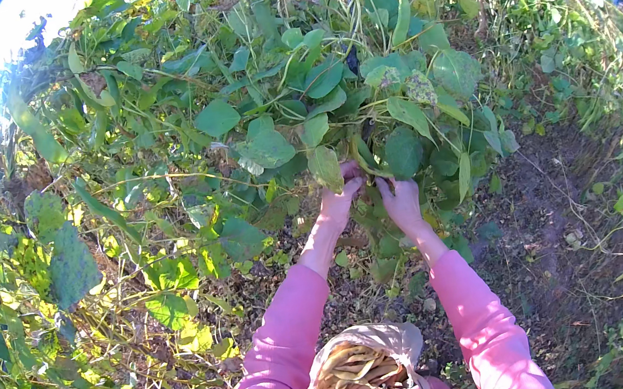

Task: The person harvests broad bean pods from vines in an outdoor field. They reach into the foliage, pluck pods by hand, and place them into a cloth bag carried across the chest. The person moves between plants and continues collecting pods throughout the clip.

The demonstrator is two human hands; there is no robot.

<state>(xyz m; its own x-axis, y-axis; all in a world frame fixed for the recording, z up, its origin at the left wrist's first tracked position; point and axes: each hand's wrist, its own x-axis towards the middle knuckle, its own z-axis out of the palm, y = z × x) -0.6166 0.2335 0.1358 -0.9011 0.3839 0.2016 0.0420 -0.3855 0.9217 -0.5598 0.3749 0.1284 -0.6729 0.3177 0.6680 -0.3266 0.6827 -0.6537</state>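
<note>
While reaching with left hand (342, 194) and right hand (400, 197) into the leafy vine (271, 148) at frame centre, holds both near each other, below a yellowish leaf (325, 168) and a round green leaf (403, 152). Cannot tell, for either grip, whether clenched or grasping something. Carries tan pods (356, 371) in a pale bag (397, 335), bottom centre.
</note>
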